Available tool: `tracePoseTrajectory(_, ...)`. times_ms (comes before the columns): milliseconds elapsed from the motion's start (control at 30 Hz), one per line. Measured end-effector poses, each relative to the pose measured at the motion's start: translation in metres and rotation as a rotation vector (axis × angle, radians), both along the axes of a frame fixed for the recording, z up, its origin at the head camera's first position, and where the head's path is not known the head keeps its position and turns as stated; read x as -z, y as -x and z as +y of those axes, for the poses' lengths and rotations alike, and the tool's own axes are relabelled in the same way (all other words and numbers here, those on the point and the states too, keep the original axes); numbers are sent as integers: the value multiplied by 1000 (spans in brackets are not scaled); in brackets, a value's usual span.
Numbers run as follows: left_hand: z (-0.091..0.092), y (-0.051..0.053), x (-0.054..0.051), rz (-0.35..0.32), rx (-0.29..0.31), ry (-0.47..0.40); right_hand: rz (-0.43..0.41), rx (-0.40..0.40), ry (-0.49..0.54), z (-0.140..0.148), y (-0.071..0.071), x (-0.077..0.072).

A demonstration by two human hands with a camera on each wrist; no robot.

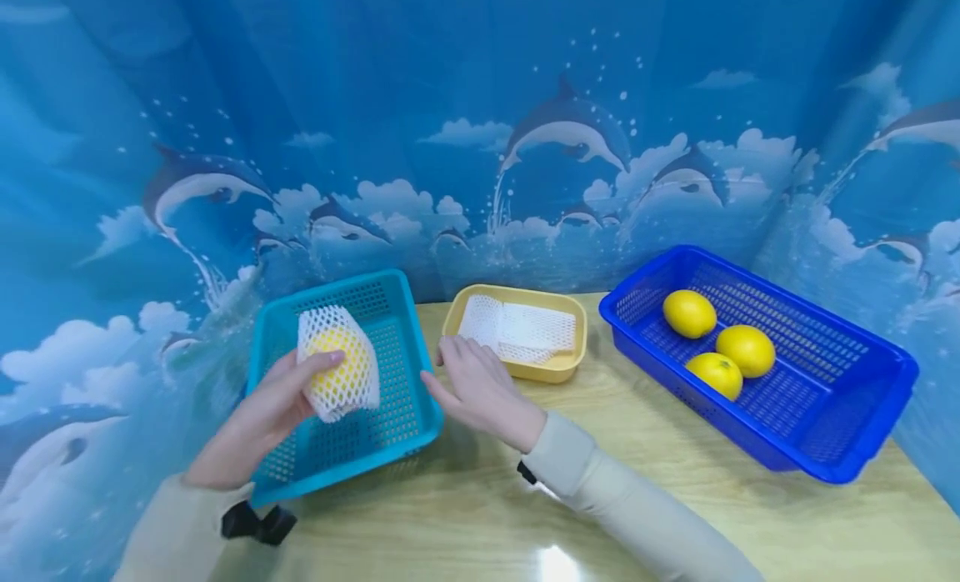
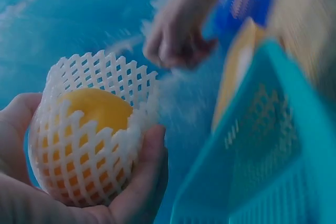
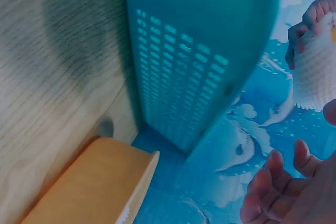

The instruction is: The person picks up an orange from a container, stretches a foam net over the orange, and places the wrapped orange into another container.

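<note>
My left hand [image 1: 281,398] grips a yellow lemon [image 2: 100,108] sleeved in a white foam net [image 1: 341,398], its thumb lying across the net. They are above the teal basket [image 1: 420,428]. In the left wrist view the top of the lemon shows through the net's open end. My right hand [image 1: 487,390] holds nothing and hovers between the teal basket and a small yellow tray [image 1: 551,371]; its fingers are loosely bent in the right wrist view. White foam nets [image 1: 536,328] lie flat in that tray.
On the right stands a dark blue basket [image 1: 795,457] with 3 lemons [image 1: 690,313] in it. The containers stand on a light wooden table [image 1: 480,515]. Behind the table hangs a blue curtain [image 1: 420,73] printed with dolphins.
</note>
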State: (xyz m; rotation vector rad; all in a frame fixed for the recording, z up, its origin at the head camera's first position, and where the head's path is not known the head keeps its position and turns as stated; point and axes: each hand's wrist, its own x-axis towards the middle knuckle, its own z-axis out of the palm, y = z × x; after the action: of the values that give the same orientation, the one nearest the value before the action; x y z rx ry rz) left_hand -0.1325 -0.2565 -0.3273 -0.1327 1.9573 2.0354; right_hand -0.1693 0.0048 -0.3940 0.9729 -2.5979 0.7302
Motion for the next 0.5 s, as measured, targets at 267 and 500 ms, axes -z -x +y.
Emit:
tracePoseTrajectory(267, -35, 47, 7, -12, -3, 384, 0, 15, -182, -29, 20, 16)
tracePoseTrajectory(500, -63, 70, 26, 19, -21, 705, 25, 18, -225, -39, 26, 27)
